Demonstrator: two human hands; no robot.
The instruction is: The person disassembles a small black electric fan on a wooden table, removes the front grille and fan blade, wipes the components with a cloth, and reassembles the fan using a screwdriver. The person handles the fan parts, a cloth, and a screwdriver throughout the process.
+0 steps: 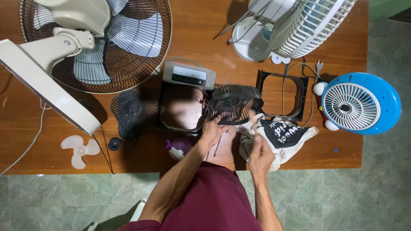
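At table centre, left hand [212,130] grips the light, rigid black fan grille [234,103] by its rim; right hand [260,150] clutches the soft cloth [278,137].

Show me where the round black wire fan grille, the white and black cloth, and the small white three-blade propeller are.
Round black wire fan grille [234,102]: head view, on its domed mesh top.
White and black cloth [280,137]: head view, on its black printed patch.
Small white three-blade propeller [79,149]: head view, on its hub.

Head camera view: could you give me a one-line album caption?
Left hand steadies a black round fan grille while right hand grips a white cloth.
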